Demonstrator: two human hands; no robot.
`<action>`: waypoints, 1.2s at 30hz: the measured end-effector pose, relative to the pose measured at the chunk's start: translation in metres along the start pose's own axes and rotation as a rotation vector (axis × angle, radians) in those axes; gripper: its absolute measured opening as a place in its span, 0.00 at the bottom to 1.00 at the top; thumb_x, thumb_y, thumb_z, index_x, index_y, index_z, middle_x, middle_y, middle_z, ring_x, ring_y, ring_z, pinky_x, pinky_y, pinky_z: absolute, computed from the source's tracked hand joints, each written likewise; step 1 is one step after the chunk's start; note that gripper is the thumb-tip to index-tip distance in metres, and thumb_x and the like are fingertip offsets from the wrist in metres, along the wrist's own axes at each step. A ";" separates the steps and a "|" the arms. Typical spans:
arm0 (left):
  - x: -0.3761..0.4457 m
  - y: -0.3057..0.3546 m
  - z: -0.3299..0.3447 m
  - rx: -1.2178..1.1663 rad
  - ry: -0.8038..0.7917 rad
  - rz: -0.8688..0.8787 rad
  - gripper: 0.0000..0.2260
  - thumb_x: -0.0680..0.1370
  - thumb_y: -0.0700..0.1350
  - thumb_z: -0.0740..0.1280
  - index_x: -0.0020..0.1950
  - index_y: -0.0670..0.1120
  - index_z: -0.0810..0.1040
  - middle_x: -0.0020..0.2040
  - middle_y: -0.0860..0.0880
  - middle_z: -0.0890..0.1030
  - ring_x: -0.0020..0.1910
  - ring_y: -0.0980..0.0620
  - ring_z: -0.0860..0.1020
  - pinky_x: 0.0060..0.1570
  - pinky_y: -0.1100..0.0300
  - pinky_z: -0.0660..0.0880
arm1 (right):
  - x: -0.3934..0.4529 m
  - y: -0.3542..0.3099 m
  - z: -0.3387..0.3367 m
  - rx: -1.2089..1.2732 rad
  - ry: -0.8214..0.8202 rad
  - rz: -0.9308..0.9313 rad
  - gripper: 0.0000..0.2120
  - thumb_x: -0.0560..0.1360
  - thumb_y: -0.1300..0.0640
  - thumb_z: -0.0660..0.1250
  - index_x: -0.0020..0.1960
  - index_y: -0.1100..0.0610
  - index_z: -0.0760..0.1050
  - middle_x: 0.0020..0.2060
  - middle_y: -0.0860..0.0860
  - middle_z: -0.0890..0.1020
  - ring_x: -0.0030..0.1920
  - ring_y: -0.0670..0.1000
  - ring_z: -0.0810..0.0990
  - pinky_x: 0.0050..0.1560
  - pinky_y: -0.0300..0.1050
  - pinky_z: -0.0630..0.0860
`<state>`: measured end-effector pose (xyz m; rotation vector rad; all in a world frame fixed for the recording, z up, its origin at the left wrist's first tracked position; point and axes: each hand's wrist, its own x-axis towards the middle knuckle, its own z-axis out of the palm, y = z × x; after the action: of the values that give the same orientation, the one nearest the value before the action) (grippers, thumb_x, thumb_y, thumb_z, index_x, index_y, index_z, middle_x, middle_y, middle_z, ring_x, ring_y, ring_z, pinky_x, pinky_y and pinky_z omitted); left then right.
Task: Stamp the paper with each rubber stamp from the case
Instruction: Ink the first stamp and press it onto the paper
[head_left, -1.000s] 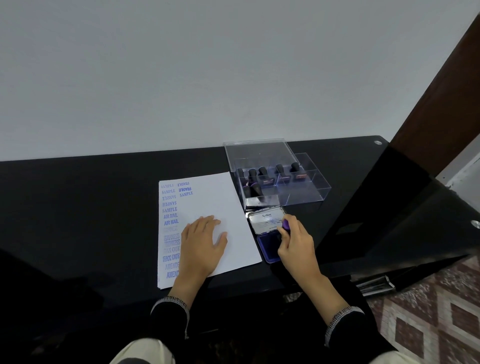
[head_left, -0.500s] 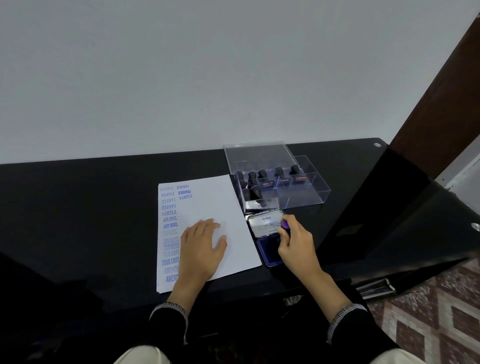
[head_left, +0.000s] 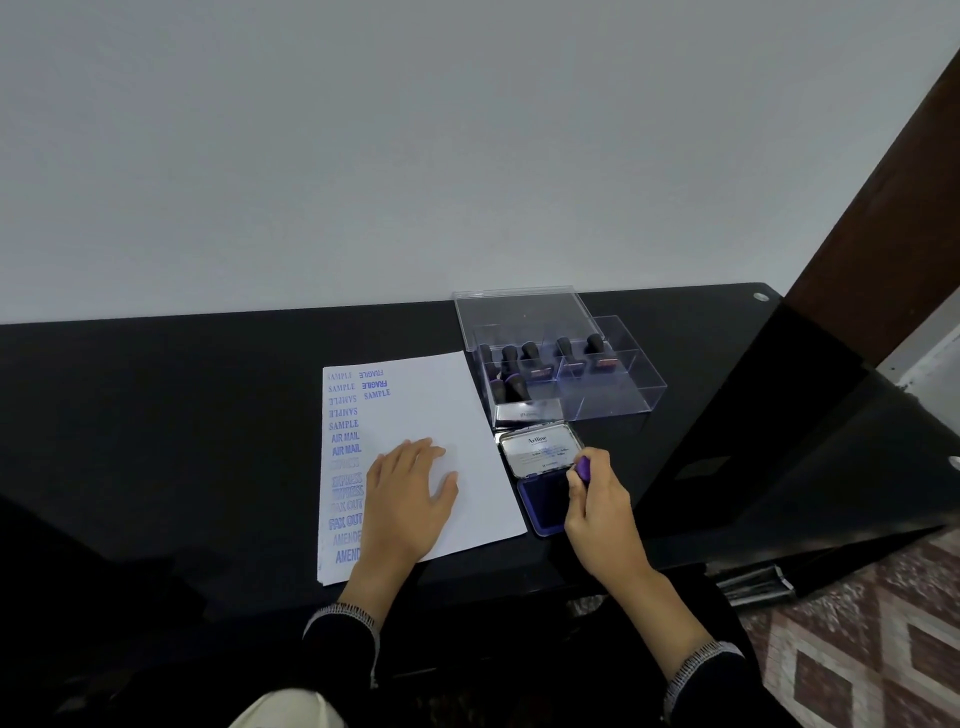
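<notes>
Clear case (head_left: 613, 384) of black-handled stamps (head_left: 511, 358)

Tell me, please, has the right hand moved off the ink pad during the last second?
No. The right hand still grips the purple stamp over the ink pad, beside its open lid, as before; any apparent shift matches camera movement.

A home room used as a desk corner: a glossy black table (head_left: 208, 395) against a plain pale wall (head_left: 415, 145), a dark wooden door frame (head_left: 883, 218) at right, and patterned diamond floor tiles (head_left: 852, 649) below.
</notes>
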<state>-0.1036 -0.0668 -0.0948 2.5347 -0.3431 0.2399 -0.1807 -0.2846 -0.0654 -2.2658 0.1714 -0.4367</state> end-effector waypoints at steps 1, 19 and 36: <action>0.000 0.000 0.000 0.000 -0.002 -0.002 0.17 0.80 0.54 0.62 0.66 0.50 0.74 0.70 0.53 0.72 0.71 0.51 0.65 0.73 0.52 0.55 | 0.000 -0.001 -0.001 -0.004 -0.014 0.001 0.05 0.80 0.61 0.56 0.52 0.52 0.63 0.43 0.48 0.75 0.42 0.47 0.76 0.38 0.40 0.74; 0.000 -0.002 0.002 0.018 -0.004 0.005 0.18 0.79 0.57 0.59 0.65 0.51 0.74 0.69 0.53 0.73 0.70 0.51 0.66 0.74 0.52 0.55 | 0.012 -0.005 -0.011 0.041 -0.023 0.025 0.06 0.78 0.59 0.64 0.50 0.51 0.68 0.35 0.53 0.77 0.34 0.54 0.77 0.34 0.45 0.76; 0.000 -0.003 0.004 0.013 0.023 0.019 0.21 0.77 0.58 0.56 0.64 0.50 0.75 0.67 0.53 0.74 0.70 0.51 0.68 0.72 0.52 0.57 | 0.011 -0.011 -0.022 0.265 -0.040 0.150 0.04 0.78 0.52 0.64 0.50 0.50 0.77 0.35 0.48 0.79 0.33 0.42 0.78 0.39 0.33 0.74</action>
<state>-0.1019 -0.0665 -0.1001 2.5406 -0.3577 0.2799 -0.1784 -0.2955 -0.0403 -1.9842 0.2459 -0.3146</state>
